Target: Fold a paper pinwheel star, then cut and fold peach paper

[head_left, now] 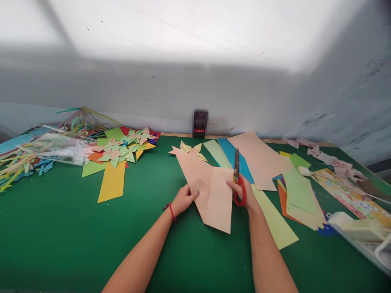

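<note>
The left hand (182, 199) pinches a peach paper sheet (215, 193), and right of that grip the right hand (249, 197) clasps scissors (236, 174) and touches the sheet's edge.

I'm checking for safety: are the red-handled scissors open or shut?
Apparently shut: the red-handled scissors show their blades together in one narrow strip.

Glare whitens the upper wall (195, 28) — nearly blown out — above a grey, shadowed band; the green tabletop (76, 236) is moderately lit; edges stretch and soften; a dark object (200, 122) is pixelated.
</note>
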A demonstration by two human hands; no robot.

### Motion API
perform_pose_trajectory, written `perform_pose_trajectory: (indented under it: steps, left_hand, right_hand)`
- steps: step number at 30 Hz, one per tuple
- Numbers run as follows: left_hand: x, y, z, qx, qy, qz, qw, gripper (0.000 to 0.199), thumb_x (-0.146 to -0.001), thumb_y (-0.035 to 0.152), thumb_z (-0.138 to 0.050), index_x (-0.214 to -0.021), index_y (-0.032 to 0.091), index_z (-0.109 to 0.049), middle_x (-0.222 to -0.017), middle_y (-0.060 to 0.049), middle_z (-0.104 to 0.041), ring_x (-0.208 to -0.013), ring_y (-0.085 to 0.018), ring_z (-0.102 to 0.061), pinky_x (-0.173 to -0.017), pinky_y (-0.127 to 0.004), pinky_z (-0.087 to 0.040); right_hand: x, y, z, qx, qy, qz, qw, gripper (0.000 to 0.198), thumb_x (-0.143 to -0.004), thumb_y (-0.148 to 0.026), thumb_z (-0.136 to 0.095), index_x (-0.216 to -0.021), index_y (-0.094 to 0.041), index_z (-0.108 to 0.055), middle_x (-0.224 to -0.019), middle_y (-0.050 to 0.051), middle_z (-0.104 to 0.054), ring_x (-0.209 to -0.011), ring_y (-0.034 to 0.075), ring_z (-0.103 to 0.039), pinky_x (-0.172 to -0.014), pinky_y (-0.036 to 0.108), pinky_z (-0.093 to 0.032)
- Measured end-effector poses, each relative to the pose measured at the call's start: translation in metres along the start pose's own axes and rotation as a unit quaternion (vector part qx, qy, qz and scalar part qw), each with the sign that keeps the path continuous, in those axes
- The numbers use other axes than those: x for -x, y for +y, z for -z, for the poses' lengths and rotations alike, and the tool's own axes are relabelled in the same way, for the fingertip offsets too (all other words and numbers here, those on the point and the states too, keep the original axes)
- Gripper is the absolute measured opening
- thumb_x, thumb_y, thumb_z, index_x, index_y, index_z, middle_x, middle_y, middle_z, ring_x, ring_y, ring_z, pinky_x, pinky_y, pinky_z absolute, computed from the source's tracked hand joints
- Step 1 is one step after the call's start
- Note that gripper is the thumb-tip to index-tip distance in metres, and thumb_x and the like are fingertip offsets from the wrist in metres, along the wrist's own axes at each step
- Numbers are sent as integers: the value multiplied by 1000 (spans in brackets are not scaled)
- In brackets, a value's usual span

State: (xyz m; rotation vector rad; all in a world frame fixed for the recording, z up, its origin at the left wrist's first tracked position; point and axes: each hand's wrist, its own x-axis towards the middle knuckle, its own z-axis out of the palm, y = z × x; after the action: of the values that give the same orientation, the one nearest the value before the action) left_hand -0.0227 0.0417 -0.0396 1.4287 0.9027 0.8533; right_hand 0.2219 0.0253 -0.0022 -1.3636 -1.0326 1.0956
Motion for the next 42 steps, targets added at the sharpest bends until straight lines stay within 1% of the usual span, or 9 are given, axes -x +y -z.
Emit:
perform_pose_trajectory:
  steps: [2,7,12,18,23,28,33,36,42]
  left_hand:
    - [-2,-2,2,-2,28,7,1000,42,-79,35,-58,-113,12,-54,-115,-12,-61,-100,-25,-59,-84,-35,-48]
    - [-5,-1,5,-16,72,29,997,42,-75,37,-62,-108,11,-57,-107,-11,-65,-92,-24,-62,-78,-34,-50]
    - [-4,5,6,-6,60,48,997,40,-72,43,-63,-93,10,-61,-90,-11,-68,-78,-22,-63,-68,-33,-51]
    - [-1,16,5,91,0,75,993,54,-67,52,-66,-100,10,-58,-93,-11,-67,-73,-20,-63,-57,-29,-52]
    - [0,19,7,157,11,136,978,57,-71,61,-56,-95,10,-55,-75,-8,-65,-60,-21,-63,-51,-34,-53]
    - [-2,18,12,149,13,122,981,54,-64,55,-66,-93,11,-53,-69,-4,-63,-58,-18,-61,-50,-32,-52]
    - [-4,11,10,76,25,82,993,47,-66,57,-63,-78,13,-56,-59,-1,-59,-51,-15,-57,-50,-29,-49]
    - [-3,11,9,63,43,57,995,45,-68,58,-61,-77,13,-59,-64,-2,-61,-55,-15,-58,-55,-29,-50]
    - [-2,16,21,80,-24,97,992,53,-70,60,-59,-92,12,-58,-78,-7,-67,-64,-17,-63,-59,-29,-52]
  right_hand:
    - [-1,2,1,2,18,13,1000,45,-64,-42,-72,-98,-22,-52,-91,4,-66,-77,22,-64,-68,33,-53]
    - [-3,6,3,75,29,43,996,46,-64,-48,-70,-97,-20,-52,-86,5,-65,-71,21,-63,-64,34,-52]
    - [-3,8,4,79,42,61,994,40,-65,-45,-70,-93,-23,-52,-82,2,-64,-69,19,-62,-65,33,-52]
    - [-3,7,3,-14,40,34,999,46,-63,-40,-74,-100,-24,-53,-83,2,-65,-72,20,-63,-67,33,-52]
    - [-2,6,3,-23,27,25,999,50,-62,-39,-75,-104,-24,-53,-86,3,-65,-75,21,-63,-69,34,-52]
    - [-2,9,4,-33,28,23,999,51,-62,-39,-75,-105,-24,-52,-84,2,-65,-74,20,-64,-69,32,-52]
    - [-3,11,3,-28,45,40,998,48,-62,-40,-74,-103,-24,-53,-86,3,-65,-75,21,-64,-68,33,-52]
    - [-4,11,2,-31,57,44,997,50,-63,-39,-74,-105,-25,-53,-90,4,-65,-80,22,-64,-71,34,-52]
    - [-5,15,4,-28,47,29,998,53,-60,-40,-75,-106,-24,-53,-85,3,-66,-76,23,-65,-69,36,-53]
